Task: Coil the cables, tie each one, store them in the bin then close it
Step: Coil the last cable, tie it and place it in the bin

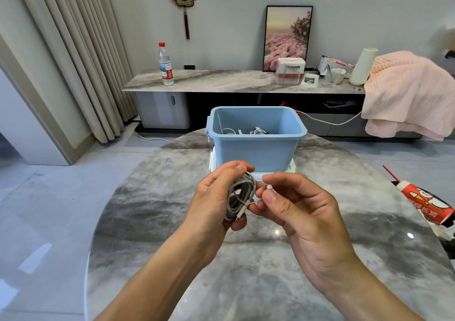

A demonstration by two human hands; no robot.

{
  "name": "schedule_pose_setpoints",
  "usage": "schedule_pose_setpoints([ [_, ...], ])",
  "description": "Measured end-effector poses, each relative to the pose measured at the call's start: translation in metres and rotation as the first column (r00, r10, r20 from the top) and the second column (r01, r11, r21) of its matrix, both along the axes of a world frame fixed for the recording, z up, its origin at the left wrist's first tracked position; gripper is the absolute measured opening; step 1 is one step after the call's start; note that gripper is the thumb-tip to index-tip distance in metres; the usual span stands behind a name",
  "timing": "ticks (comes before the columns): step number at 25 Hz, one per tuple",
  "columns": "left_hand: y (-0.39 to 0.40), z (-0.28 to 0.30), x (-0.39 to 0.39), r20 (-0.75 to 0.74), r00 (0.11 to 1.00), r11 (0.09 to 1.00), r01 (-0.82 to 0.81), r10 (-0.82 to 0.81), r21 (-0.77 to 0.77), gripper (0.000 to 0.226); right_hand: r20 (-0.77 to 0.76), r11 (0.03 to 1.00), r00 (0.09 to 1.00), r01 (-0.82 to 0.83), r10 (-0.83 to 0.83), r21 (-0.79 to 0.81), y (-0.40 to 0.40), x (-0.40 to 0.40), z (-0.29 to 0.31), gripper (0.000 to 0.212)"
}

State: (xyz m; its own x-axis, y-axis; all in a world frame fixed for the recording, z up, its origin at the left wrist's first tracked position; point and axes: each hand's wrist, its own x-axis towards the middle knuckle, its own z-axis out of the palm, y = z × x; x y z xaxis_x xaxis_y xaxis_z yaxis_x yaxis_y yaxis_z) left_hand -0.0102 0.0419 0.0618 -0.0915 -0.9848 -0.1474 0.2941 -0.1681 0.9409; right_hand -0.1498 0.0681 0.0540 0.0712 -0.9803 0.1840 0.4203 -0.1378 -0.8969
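My left hand (216,197) grips a coiled grey-white cable (240,196) above the marble table, fingers curled round the loops. My right hand (293,205) is just right of the coil and pinches a small white tie (269,187) between thumb and forefinger, touching the coil's edge. One cable plug hangs at the coil's lower right. Behind the hands stands the open blue bin (256,145), with several white cables (256,131) lying inside it. The bin sits on a white lid (291,166) that lies flat on the table.
The round marble table (172,222) spreads below my hands. A red and white packet (428,203) lies at its right edge. Beyond are a low cabinet with a water bottle (165,64), boxes, a cup and a pink blanket (406,91).
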Motion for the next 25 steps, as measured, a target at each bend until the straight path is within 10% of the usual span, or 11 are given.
schedule_pose_setpoints([
  [8, 0.002, -0.002, -0.001, 0.047, 0.996, 0.997, 0.072, -0.072, -0.006, 0.013, -0.073, 0.997, 0.995, 0.07, -0.072, -0.024, -0.001, 0.002, -0.001, 0.02],
  [17, 0.005, -0.002, -0.004, 0.049, 0.982, 0.983, 0.181, -0.182, 0.017, 0.021, -0.347, 0.805, 0.825, 0.201, -0.446, -0.558, -0.006, -0.015, 0.004, 0.016],
  [25, 0.004, -0.003, -0.006, 0.054, 0.959, 0.96, 0.278, -0.279, 0.032, 0.027, -0.315, 0.766, 0.8, 0.256, -0.51, -0.59, -0.01, -0.025, 0.014, 0.015],
])
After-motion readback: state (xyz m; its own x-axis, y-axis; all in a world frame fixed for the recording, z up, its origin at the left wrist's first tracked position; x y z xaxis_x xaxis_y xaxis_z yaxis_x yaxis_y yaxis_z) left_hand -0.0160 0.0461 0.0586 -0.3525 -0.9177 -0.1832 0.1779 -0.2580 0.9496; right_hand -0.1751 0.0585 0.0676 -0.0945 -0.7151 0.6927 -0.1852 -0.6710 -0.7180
